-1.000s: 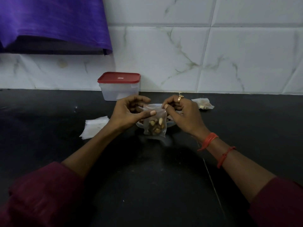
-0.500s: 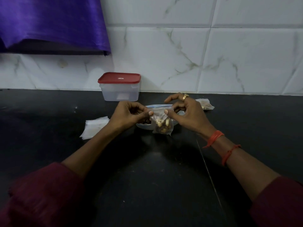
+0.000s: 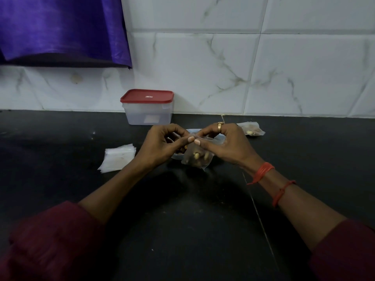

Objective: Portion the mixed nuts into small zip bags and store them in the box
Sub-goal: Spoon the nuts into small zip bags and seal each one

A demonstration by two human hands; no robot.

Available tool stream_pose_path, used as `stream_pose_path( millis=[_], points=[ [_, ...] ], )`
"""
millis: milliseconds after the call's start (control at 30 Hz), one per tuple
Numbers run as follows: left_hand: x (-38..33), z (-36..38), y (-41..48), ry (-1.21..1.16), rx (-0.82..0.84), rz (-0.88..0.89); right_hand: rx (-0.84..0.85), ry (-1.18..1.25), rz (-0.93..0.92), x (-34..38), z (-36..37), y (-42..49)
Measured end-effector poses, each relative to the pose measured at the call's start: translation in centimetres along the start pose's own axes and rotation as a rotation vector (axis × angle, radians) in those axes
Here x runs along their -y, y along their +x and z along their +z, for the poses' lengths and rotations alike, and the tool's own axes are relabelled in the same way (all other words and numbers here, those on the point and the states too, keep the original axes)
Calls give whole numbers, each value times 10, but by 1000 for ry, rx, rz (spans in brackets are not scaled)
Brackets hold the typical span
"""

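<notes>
Zip bag: we see a small clear plastic zip bag (image 3: 195, 159) at centre frame; soft, crinkled, lumpy with pale and brown nuts; held by its top edge in front of a pale bowl (image 3: 193, 130)
Left hand: our left hand (image 3: 160, 145) pinches the bag's top strip; fingers (image 3: 189, 139) curled, thumb tip on the film
Right hand: our right hand (image 3: 225, 147) pinches the same strip just beside the left thumb; a gold ring on one finger
Box: a rectangular translucent box (image 3: 149, 107) with a smooth red lid on; upper centre, against the marbled tile wall
Spare bags: a flat stack of empty bags (image 3: 118, 157), left of centre
Filled bag: a filled bag (image 3: 251, 129) lies right of centre
Desk: the desk (image 3: 182, 220) is matte black and speckled
</notes>
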State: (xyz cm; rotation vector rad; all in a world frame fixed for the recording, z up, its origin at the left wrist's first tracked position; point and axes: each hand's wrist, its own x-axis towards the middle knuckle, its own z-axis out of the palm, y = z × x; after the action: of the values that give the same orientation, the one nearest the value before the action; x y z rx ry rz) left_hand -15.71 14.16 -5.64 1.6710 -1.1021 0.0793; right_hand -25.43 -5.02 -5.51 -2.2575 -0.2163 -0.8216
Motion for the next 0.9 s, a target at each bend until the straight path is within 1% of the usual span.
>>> stream_pose_path(
  millis=[133,333,633,900],
  points=[
    [0,1,-1,6,6,4,42,-37,-22,0,-4,1],
    [1,3,-2,14,5,10,38,-81,-65,-5,-1,2],
    [2,3,-2,131,1,71,21,-113,-63,-10,4,4],
    [3,4,-2,143,-21,77,12,-147,-44,-11,4,5]
  ],
)
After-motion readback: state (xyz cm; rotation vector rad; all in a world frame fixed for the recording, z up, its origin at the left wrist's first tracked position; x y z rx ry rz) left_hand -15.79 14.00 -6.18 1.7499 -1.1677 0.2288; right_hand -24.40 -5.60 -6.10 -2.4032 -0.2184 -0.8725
